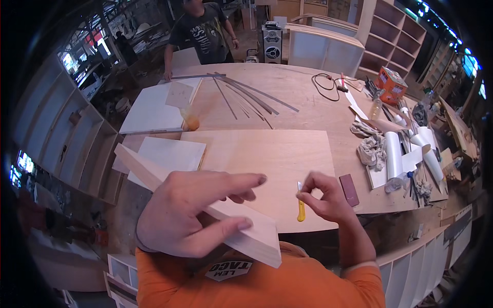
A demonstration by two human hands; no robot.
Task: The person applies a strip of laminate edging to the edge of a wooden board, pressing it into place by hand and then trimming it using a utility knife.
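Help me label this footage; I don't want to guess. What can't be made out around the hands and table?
In the head view:
- Middle of the wooden board: hidden behind the left hand.
- How the left palm meets it: hidden by that hand's back.
- Middle of the yellow cutter: covered by fingertips of the right hand.
- Top of the co-worker's head: cut off by the upper edge.

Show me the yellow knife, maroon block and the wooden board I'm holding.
Yellow knife [301, 209]: head view, on its handle.
Maroon block [349, 190]: head view, on its upper face.
Wooden board [263, 232]: head view, near its right end.
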